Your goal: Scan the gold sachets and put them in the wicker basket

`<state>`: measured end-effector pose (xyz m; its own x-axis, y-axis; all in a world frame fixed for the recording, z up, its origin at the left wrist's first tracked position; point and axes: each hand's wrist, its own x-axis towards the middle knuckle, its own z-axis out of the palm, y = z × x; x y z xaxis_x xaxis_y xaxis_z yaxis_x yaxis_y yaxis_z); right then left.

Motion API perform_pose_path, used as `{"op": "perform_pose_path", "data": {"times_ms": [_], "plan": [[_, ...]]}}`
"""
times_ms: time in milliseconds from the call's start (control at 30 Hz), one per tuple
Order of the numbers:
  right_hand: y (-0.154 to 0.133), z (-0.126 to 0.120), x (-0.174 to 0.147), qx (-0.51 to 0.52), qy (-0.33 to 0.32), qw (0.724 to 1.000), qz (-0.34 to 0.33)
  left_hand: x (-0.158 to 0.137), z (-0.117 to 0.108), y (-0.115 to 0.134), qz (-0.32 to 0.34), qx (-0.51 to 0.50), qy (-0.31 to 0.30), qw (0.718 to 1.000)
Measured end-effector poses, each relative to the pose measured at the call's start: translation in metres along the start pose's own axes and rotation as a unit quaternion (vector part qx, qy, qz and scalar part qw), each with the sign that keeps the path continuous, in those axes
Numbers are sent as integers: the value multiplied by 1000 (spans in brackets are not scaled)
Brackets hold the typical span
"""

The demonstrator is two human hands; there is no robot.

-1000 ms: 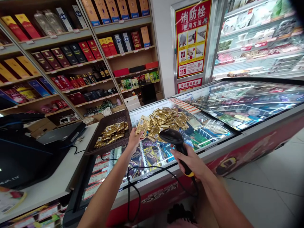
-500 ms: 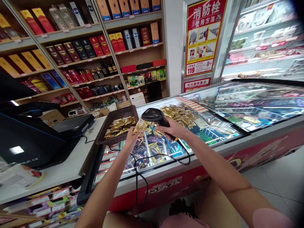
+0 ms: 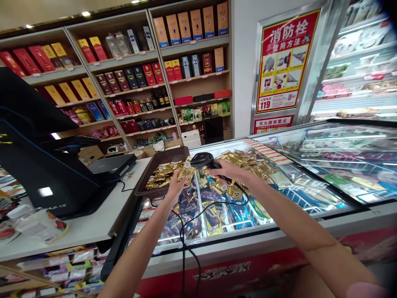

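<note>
"Gold packet [image 3: 183, 172]: where is it located, and how is it held?"

"It is held above the freezer [image 3: 248, 245], at the right side of the brown basket [image 3: 151, 193]. Its lower part is gripped by the left hand [image 3: 176, 185], whose fingers and thumb are closed on it. The packet is tilted, and a white label [image 3: 187, 164] is shown near its upper end."

"How is the right hand [image 3: 228, 171] set?"

"Its fingers are wrapped around the handle of the black scanner [image 3: 201, 159]. Whether the trigger is pressed cannot be told. The scanner head is positioned beside the upper part of the packet; whether the two are touching cannot be told. The cord [image 3: 183, 246] is looped over the glass and hung down before the freezer front."

"Where are the other packets placed?"

"One batch [image 3: 163, 174] is contained in the basket. A larger pile [image 3: 256, 162] is spread on the freezer glass, right of the scanner, and is partly hidden by the right hand and forearm."

"What is installed around the work area?"

"On the left, a black terminal [image 3: 71, 182] is supported by the counter [image 3: 99, 219]. Behind, boxes are lined up on shelves [image 3: 198, 87], and a red poster [image 3: 287, 58] is mounted to their right."
</note>
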<state>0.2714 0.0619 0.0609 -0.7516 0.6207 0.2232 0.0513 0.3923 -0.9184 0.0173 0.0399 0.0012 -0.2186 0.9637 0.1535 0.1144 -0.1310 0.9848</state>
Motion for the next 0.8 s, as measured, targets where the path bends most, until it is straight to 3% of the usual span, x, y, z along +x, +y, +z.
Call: {"op": "perform_pose_path", "data": {"times_ms": [200, 367, 800], "plan": [[13, -3, 9, 22, -2, 1000, -14, 5, -11, -2, 1, -6, 15, 1000], [17, -5, 16, 30, -45, 999, 9, 6, -11, -2, -10, 8, 10, 1000], [-3, -32, 12, -18, -75, 997, 15, 6, -12, -10, -34, -6, 23, 999]]}}
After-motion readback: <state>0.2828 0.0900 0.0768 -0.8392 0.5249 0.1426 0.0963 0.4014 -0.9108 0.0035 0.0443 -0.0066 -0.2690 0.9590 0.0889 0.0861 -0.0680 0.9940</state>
